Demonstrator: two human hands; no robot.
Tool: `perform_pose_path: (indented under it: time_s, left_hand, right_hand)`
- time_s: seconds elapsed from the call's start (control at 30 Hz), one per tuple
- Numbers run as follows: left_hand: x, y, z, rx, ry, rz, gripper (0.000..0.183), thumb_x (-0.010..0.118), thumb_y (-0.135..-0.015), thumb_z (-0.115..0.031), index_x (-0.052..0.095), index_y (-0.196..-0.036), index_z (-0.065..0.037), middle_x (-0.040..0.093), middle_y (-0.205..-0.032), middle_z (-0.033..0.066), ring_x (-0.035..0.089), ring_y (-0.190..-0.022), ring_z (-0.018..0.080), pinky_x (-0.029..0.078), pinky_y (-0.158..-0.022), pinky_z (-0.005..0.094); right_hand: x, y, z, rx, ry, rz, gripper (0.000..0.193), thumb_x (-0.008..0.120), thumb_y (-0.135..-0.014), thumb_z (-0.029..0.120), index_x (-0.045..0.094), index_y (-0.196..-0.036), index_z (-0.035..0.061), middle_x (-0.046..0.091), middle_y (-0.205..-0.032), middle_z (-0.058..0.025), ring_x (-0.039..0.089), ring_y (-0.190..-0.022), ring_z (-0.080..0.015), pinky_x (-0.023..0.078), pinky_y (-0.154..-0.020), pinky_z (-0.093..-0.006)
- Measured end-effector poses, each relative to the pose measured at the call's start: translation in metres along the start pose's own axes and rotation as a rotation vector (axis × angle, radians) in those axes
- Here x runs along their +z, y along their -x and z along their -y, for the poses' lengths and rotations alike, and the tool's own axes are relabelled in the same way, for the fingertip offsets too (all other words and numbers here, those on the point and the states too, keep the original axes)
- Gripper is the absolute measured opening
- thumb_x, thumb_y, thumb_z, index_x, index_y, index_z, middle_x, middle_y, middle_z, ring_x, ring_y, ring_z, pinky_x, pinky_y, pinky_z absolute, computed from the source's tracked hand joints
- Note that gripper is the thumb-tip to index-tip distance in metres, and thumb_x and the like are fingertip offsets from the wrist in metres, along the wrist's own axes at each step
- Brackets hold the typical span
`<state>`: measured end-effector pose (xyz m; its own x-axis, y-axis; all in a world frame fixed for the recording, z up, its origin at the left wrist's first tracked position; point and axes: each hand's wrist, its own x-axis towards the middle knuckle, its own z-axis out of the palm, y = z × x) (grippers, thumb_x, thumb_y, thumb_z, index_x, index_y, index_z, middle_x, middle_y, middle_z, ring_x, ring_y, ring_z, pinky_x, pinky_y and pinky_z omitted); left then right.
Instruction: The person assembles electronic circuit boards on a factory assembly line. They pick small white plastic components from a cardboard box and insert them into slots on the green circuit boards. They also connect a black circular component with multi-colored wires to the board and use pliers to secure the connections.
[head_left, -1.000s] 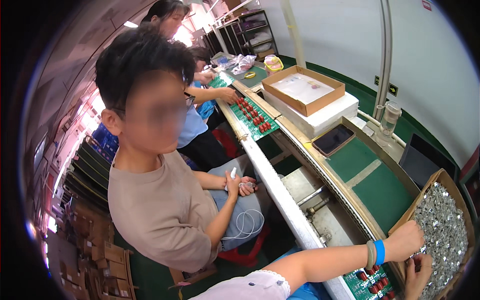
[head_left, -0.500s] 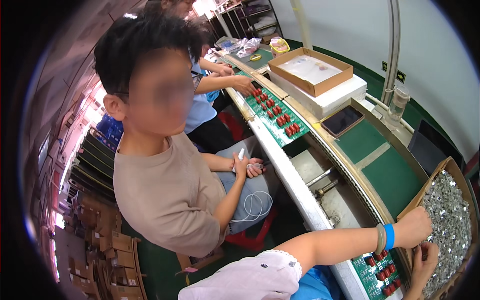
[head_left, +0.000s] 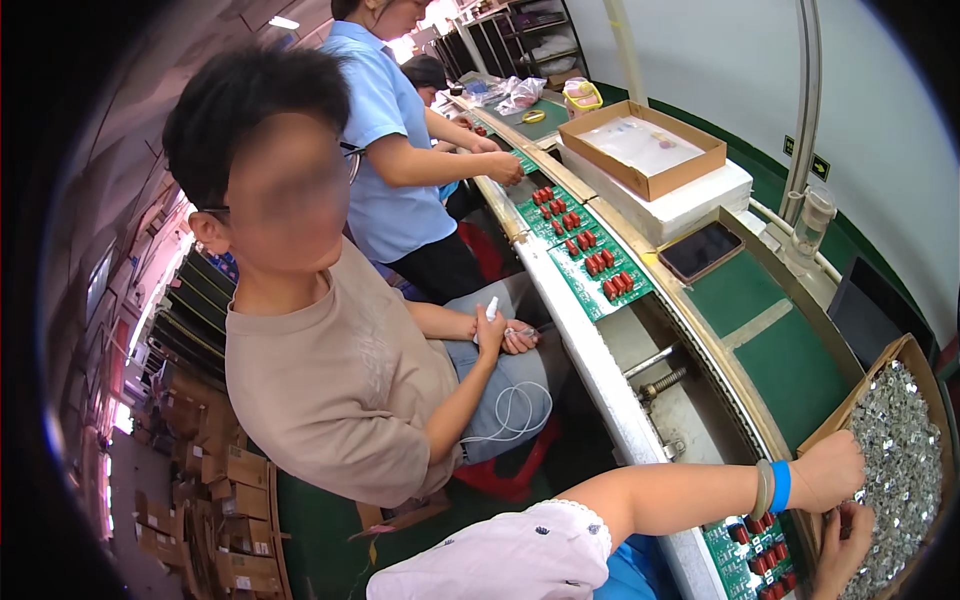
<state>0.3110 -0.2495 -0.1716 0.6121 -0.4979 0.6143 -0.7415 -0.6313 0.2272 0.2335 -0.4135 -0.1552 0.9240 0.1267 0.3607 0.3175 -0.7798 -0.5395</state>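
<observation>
My left hand (head_left: 830, 470), with a bangle and a blue band at the wrist, is held over the near-left edge of an open cardboard box (head_left: 848, 408). Its fingers curl downward and are mostly hidden. My right hand (head_left: 846, 545) is just below it, close to the left fingers, its own fingers bent together. Whatever the hands hold is too hidden to name. Many small shiny metal pieces (head_left: 905, 450) fill the box. Left of my right hand lies a green circuit board (head_left: 718, 545) with red components, partly covered by my left forearm.
Another green board (head_left: 592, 300) with red components lies farther along the conveyor rail (head_left: 745, 400). A phone (head_left: 702, 250) rests on the green bench. Beyond are a shallow carton (head_left: 690, 175) and clear cylinder (head_left: 813, 222). A seated person (head_left: 330, 370) is at left; a co-worker (head_left: 395, 140) stands beyond.
The view shifts slightly, showing more of the co-worker in blue. That person's hand has left the red-component board, which sits nearer along the rail. My hands stay together at the box edge.
</observation>
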Motion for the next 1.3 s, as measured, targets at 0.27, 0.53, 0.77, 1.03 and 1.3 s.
perform_pose_path:
  time_s: [0.27, 0.53, 0.77, 1.03, 1.3]
  left_hand:
    - [-0.011, -0.001, 0.001, 0.008, 0.033, 0.100, 0.012, 0.070, -0.072, -0.022, 0.070, -0.074, -0.011, 0.066, -0.080, 0.0055, 0.063, -0.083, 0.0242, 0.043, -0.078, 0.0365]
    - [-0.006, 0.000, 0.003, 0.021, 0.082, 0.055, 0.012, 0.068, -0.075, -0.021, 0.069, -0.073, -0.009, 0.064, -0.079, 0.0068, 0.061, -0.083, 0.0246, 0.043, -0.077, 0.0368]
    - [-0.060, -0.001, 0.010, 0.176, 0.479, -0.342, 0.015, 0.073, -0.078, -0.020, 0.065, -0.077, -0.008, 0.061, -0.087, 0.0095, 0.061, -0.084, 0.0293, 0.047, -0.078, 0.0436]
    - [-0.236, 0.143, 0.118, -0.406, 0.047, -0.615, 0.008, 0.069, -0.082, -0.006, 0.070, -0.090, -0.007, 0.068, -0.089, 0.0122, 0.065, -0.087, 0.0343, 0.052, -0.081, 0.0425]
    - [-0.257, 0.255, 0.243, -1.107, -0.685, 0.036, 0.045, 0.038, -0.108, -0.037, 0.068, -0.120, -0.006, 0.064, -0.129, 0.0182, 0.056, -0.125, 0.0402, 0.042, -0.102, 0.0620]
  right_hand:
    - [-0.014, -0.010, 0.014, -0.116, 0.205, 0.054, 0.030, 0.069, -0.096, 0.027, 0.072, -0.112, 0.0021, 0.068, -0.100, -0.0213, 0.062, -0.094, -0.0391, 0.049, -0.085, -0.0486]
    - [-0.015, -0.009, 0.018, -0.018, 0.214, 0.116, 0.032, 0.068, -0.096, 0.026, 0.070, -0.118, 0.0027, 0.068, -0.103, -0.0208, 0.062, -0.097, -0.0395, 0.049, -0.087, -0.0485]
    - [-0.020, -0.008, 0.054, -0.182, 0.142, -0.353, 0.011, 0.071, -0.094, 0.002, 0.074, -0.104, -0.0018, 0.074, -0.097, -0.0138, 0.068, -0.080, -0.0269, 0.055, -0.069, -0.0366]
    - [0.008, 0.020, 0.152, -0.596, -0.072, 0.028, 0.022, 0.072, -0.074, -0.007, 0.065, -0.093, 0.0012, 0.061, -0.082, -0.0099, 0.058, -0.074, -0.0266, 0.045, -0.067, -0.0375]
    - [0.055, 0.022, 0.168, -0.506, 0.180, 0.411, 0.042, 0.076, -0.079, 0.043, 0.068, -0.098, 0.0061, 0.066, -0.095, -0.0072, 0.059, -0.099, -0.0267, 0.043, -0.087, -0.0413]
